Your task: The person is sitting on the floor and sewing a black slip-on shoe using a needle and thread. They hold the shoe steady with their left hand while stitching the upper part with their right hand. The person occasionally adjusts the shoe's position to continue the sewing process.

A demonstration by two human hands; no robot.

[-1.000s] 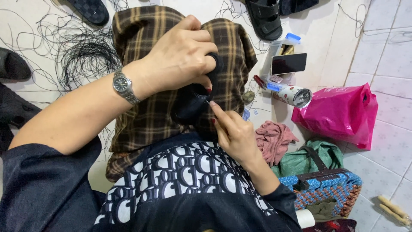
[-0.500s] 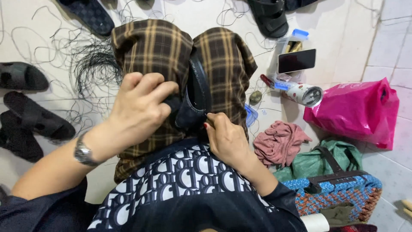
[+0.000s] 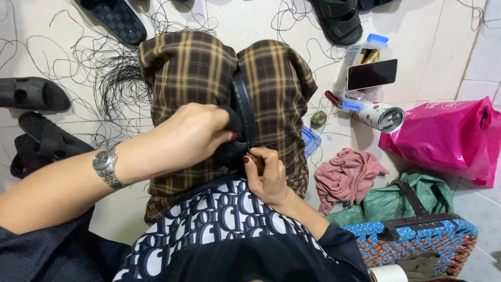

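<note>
A black sandal (image 3: 243,107) with a stitched edge is wedged between my knees, which are in brown plaid trousers (image 3: 190,73). My left hand (image 3: 190,137), a silver watch (image 3: 107,166) on its wrist, grips the near end of the sandal from the left. My right hand (image 3: 266,175) pinches a small brown-handled tool (image 3: 255,161) against the sandal's edge just below the left hand's fingertips. The tool's tip is hidden.
Loose black thread (image 3: 112,78) lies tangled on the tiled floor at left, beside several black sandals (image 3: 31,94). At right are a phone (image 3: 371,74), a printed can (image 3: 383,116), a pink bag (image 3: 443,138), a pink cloth (image 3: 347,175) and a woven basket (image 3: 412,245).
My left hand has slid down from the sandal's upper part to its near end, and the arm dropped lower. The right hand stays at the same spot on the edge.
</note>
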